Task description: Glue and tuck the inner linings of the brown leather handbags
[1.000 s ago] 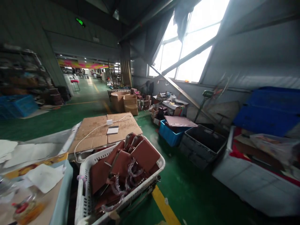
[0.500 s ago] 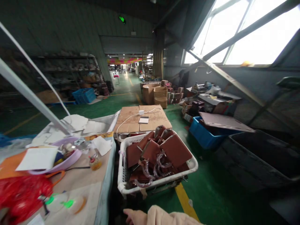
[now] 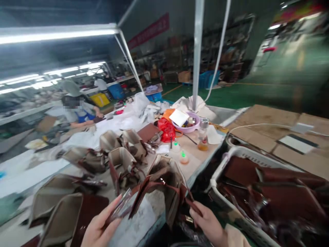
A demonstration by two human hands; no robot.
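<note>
Working low in the view, the left hand (image 3: 101, 224) has thumb and fingers closed on a clear-wrapped strip (image 3: 123, 203), and over on the right, well apart from it, the right hand (image 3: 207, 221) is clamped on a brown strap (image 3: 195, 208). Between the two, there's the brown bag (image 3: 167, 178), mouth open, beige lining showing, right at the near edge of the worktable (image 3: 189, 163)!

Just left of it, more open bags (image 3: 122, 161) crowd the tabletop, beige inside and brown outside. Swing right, beside the table: a white basket (image 3: 239, 149) loaded with brown pieces (image 3: 285, 195), some in shiny clear wrap. Beyond the bags come two small bottles with green tips (image 3: 183, 158), then a jar of amber liquid (image 3: 203, 144), then a crumpled red plastic bag (image 3: 166, 129) next to a purple basin (image 3: 191, 127) with a white sheet (image 3: 179, 117) across it. Cardboard (image 3: 262, 123) lies flat behind the basket, a white cable over it.

Further off on the left, a person (image 3: 77, 106) leans at the table's far side, and at the back, blurred shelves (image 3: 218, 51) line the dark wall.
</note>
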